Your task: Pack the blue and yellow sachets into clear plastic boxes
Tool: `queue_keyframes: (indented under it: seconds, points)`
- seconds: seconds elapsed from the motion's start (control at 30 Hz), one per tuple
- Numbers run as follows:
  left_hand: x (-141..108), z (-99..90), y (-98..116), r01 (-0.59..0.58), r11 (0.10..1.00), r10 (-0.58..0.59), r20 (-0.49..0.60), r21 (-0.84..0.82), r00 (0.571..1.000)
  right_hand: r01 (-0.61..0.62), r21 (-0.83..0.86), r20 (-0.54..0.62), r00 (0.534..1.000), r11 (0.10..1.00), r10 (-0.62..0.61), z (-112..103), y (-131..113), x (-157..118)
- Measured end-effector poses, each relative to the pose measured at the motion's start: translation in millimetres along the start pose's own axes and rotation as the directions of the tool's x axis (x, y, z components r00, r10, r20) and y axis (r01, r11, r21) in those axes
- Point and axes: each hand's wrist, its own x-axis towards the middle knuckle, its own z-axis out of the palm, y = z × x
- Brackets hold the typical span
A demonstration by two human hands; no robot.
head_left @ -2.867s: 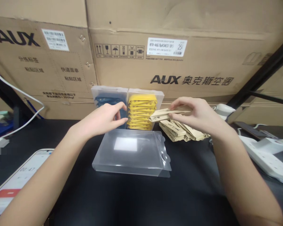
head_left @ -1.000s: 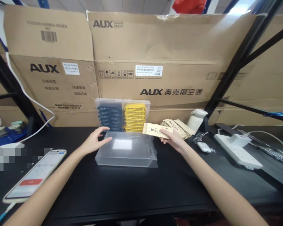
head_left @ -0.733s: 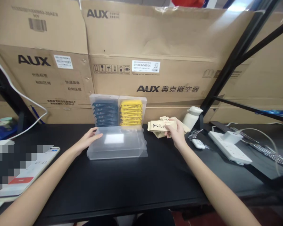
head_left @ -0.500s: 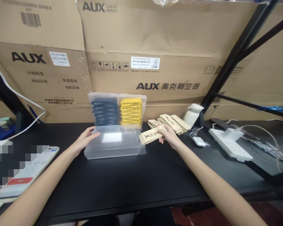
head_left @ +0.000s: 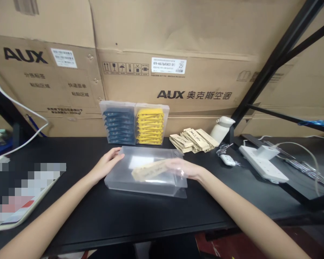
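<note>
A clear plastic box (head_left: 151, 185) lies on the black table, its open end facing right. My left hand (head_left: 109, 163) grips the box's left end, thumb on top. My right hand (head_left: 179, 168) reaches through the open end and is closed on a beige packet (head_left: 148, 170), which shows blurred through the plastic. Behind and to the right lies a pile of beige packets (head_left: 197, 140). Two upright clear boxes stand behind, one with dark blue packets (head_left: 119, 126), the other with yellow packets (head_left: 150, 126).
A white bottle (head_left: 221, 130), keys with a white fob (head_left: 228, 160) and a white power strip (head_left: 263, 165) are on the right. A phone (head_left: 24, 205) lies at the left. Cardboard boxes (head_left: 129, 86) stand behind the table.
My right hand has carried the beige packet from outside the box into its open end. The clear box and my left hand have shifted slightly right and nearer. The camera view has tilted a little.
</note>
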Motion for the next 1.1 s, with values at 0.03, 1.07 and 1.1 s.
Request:
queue_keyframes:
  seconds: [0.03, 1.07, 1.1]
  points:
    - [-2.8, 5.9, 0.3, -0.026, 1.000, 0.026, 0.020, 0.014, 0.999, 0.001, -0.045, 0.043, 0.999, 0.999, 0.001, 5.0, -2.0, 0.1]
    - [12.6, 9.5, -13.7, -0.160, 0.985, 0.171, 0.199, -0.070, 0.965, 0.076, -0.420, -0.255, 0.946, 0.905, -0.198, 67.2, 14.5, 60.0]
    - [13.5, 8.3, -13.5, -0.159, 0.985, 0.168, 0.218, -0.061, 0.961, 0.079, -0.408, -0.241, 0.952, 0.910, -0.191, 62.9, 11.2, 53.9]
